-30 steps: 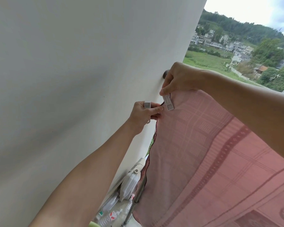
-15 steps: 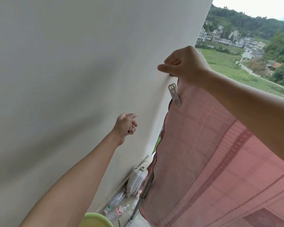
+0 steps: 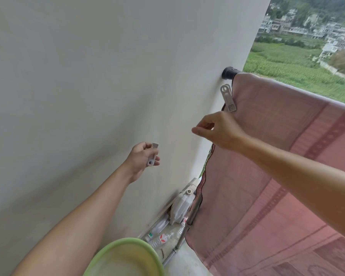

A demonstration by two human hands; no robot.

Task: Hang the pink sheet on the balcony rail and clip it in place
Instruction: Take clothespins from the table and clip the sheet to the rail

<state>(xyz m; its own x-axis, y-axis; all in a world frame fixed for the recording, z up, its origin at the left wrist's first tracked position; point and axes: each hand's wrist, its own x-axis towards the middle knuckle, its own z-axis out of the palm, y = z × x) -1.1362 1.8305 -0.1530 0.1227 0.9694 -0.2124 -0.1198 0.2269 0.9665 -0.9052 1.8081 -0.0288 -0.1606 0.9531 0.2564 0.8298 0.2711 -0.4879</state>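
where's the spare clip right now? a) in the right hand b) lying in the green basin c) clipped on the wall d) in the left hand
d: the left hand holds a loose white clip, while the right hand is empty, and another clip already pins the pink sheet.

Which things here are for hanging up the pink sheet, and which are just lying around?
For the job: pink sheet, balcony rail, clip on the sheet, spare clip in the left hand, right hand.

Just lying about: green basin, white jug, plastic bottles.
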